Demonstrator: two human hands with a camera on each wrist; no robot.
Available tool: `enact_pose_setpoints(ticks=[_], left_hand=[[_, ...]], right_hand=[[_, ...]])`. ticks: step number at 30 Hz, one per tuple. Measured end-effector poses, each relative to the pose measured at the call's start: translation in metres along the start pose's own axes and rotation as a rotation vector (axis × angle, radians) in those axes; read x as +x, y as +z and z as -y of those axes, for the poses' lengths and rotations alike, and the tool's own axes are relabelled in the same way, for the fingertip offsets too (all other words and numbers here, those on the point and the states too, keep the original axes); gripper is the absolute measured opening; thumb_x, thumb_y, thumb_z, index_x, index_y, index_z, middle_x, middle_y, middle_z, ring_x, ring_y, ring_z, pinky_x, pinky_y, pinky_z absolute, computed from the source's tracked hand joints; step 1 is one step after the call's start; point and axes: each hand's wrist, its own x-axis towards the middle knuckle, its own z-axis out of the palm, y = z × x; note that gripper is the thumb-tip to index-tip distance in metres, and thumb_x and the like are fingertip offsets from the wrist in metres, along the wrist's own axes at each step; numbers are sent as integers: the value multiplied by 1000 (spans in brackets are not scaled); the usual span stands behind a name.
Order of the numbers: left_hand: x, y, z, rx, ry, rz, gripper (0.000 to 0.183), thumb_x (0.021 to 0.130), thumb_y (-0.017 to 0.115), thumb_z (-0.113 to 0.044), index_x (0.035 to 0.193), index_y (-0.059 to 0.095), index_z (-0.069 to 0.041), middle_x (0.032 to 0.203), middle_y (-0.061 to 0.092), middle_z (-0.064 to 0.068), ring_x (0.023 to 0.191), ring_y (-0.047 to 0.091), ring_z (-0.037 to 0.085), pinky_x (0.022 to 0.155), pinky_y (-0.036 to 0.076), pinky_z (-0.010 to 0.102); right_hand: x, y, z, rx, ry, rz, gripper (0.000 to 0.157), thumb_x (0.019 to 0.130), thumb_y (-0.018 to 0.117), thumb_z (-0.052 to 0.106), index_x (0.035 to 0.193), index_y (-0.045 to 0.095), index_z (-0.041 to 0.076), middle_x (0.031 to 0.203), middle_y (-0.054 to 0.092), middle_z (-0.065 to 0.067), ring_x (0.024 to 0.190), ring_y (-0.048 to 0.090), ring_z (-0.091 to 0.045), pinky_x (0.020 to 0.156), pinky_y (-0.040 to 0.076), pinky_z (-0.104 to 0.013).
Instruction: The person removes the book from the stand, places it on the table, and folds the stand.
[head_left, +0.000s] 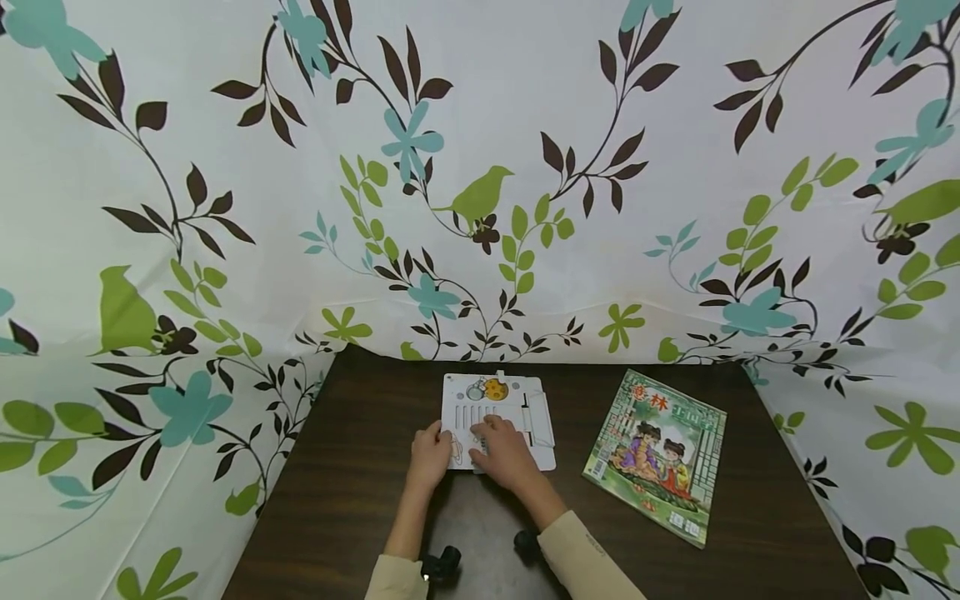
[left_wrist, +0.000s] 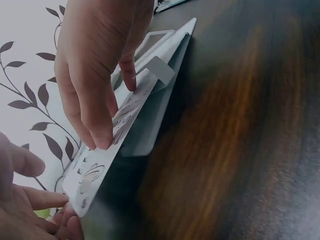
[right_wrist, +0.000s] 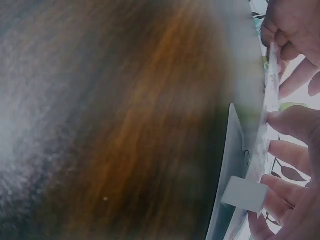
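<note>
A white book stand (head_left: 459,396) with cartoon prints and a row of slots lies on the table. Its lower left corner is held by my left hand (head_left: 431,457), whose thumb and fingers pinch the edge in the left wrist view. My right hand (head_left: 504,450) is over the lower middle of the panel, with its fingertips touching the printed face. Seen from the side, the panel is raised at an angle from a grey back plate (left_wrist: 142,142). A small white tab (right_wrist: 245,194) sticks out at its near edge. Part of the panel is hidden under my right hand.
To the right lies a colourful magazine (head_left: 660,458) on the dark wooden table (head_left: 360,467). A patterned cloth (head_left: 480,292) with leaves and birds rises behind the table and along both sides.
</note>
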Motion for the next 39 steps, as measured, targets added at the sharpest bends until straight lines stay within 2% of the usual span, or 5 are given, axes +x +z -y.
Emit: enact_pose_setpoints(ticks=[6, 16, 24, 29, 39], left_hand=[[-6, -4, -2, 4, -57, 71, 44, 99, 57, -27, 128, 74, 1, 90, 72, 6, 94, 64, 26, 85, 52, 42], [-18, -18, -36, 22, -93, 116, 50, 102, 57, -18, 141, 62, 13, 128, 61, 37, 128, 54, 55, 112, 42, 67], [-24, -12, -21, 67, 63, 49, 46, 100, 59, -21, 130, 68, 12, 111, 66, 31, 106, 63, 48, 90, 51, 61], [-44, -7, -20, 69, 158, -3, 43, 102, 61, -22, 128, 67, 10, 116, 64, 34, 107, 61, 52, 89, 50, 62], [-86, -12, -41, 34, -68, 38, 55, 103, 63, -17, 149, 53, 12, 146, 53, 34, 139, 52, 51, 113, 44, 66]], right_hand=[[-4, 2, 2, -55, 0, 6, 39, 98, 79, 31, 133, 74, 14, 146, 63, -17, 131, 61, -40, 102, 53, -63], [-1, 6, -1, -91, -5, -11, 40, 98, 79, 33, 133, 74, 15, 146, 63, -17, 130, 61, -40, 101, 53, -62], [6, 1, -6, -18, -10, -12, 33, 101, 74, 28, 131, 75, 13, 139, 68, -16, 126, 64, -39, 96, 54, -63], [18, -20, -15, 77, 51, -58, 30, 105, 68, 24, 130, 75, 10, 138, 70, -16, 131, 65, -38, 102, 49, -67], [47, -63, -66, 75, 220, -106, 43, 108, 62, 30, 146, 65, 11, 152, 61, -18, 140, 57, -43, 112, 33, -72]])
